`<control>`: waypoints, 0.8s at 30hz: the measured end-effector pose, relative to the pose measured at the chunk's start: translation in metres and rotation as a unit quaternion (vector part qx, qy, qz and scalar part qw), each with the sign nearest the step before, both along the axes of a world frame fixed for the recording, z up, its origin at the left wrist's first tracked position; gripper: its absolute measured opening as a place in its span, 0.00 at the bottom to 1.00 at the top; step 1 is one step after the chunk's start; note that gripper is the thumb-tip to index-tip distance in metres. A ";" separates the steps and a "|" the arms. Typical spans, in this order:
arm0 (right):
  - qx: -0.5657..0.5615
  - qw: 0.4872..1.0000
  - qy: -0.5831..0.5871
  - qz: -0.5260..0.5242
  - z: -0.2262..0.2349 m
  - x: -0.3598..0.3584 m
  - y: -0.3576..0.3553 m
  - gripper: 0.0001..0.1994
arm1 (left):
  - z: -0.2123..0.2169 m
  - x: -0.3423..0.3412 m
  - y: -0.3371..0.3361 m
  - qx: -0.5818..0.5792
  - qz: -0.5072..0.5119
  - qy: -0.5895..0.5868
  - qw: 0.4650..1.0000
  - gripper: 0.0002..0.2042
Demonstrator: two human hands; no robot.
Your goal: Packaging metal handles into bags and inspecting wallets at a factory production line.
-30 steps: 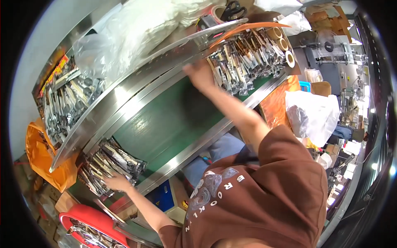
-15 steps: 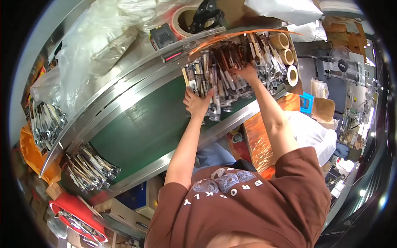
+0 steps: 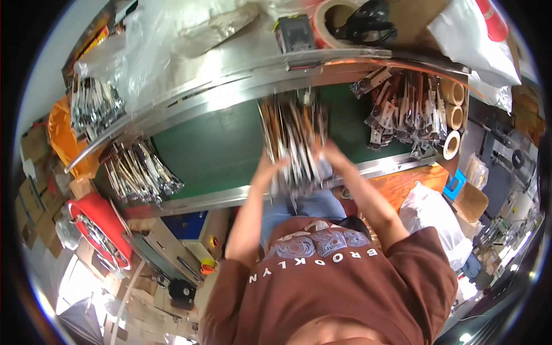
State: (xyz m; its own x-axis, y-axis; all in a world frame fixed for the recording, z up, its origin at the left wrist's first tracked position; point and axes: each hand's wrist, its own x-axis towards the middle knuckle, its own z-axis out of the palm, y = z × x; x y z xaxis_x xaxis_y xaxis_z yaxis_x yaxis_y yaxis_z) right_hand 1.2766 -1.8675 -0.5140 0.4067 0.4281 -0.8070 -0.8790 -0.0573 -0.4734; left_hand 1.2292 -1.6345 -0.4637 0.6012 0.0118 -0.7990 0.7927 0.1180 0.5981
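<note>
Pulled a bundle of slim clear-wrapped packets (image 3: 292,135) off the big pile (image 3: 405,109) since half a second ago; clasping it now between left hand (image 3: 269,171) and right hand (image 3: 333,156), both partly curled, one per side; can't resolve fingertips for blur; see big pile right of right hand, cardboard rolls (image 3: 454,118) just beyond; see second pile (image 3: 141,172) well left of left hand; farther left, see red tub (image 3: 103,218) with shiny contents, too small to identify; ahead of right hand, see tape roll (image 3: 319,29) with black scissors (image 3: 374,22) at its core.
</note>
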 end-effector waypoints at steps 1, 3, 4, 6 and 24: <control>0.103 0.994 0.012 -0.021 0.003 0.038 0.007 0.34 | 0.016 0.036 0.016 -0.041 0.018 -0.035 0.998 0.45; -0.182 0.978 -0.059 -0.084 0.018 0.107 0.037 0.34 | -0.003 0.077 0.051 -0.043 0.078 -0.069 0.994 0.42; -0.115 0.987 -0.109 -0.027 0.028 0.127 0.042 0.35 | -0.017 0.086 0.071 -0.089 0.081 -0.063 0.991 0.44; -0.175 0.957 -0.226 0.040 0.022 0.137 0.042 0.36 | -0.018 0.098 0.065 -0.106 0.089 -0.058 0.989 0.45; 0.047 0.949 -0.046 0.310 0.080 -0.103 0.145 0.27 | 0.038 -0.229 0.008 -0.104 0.456 -0.197 0.861 0.39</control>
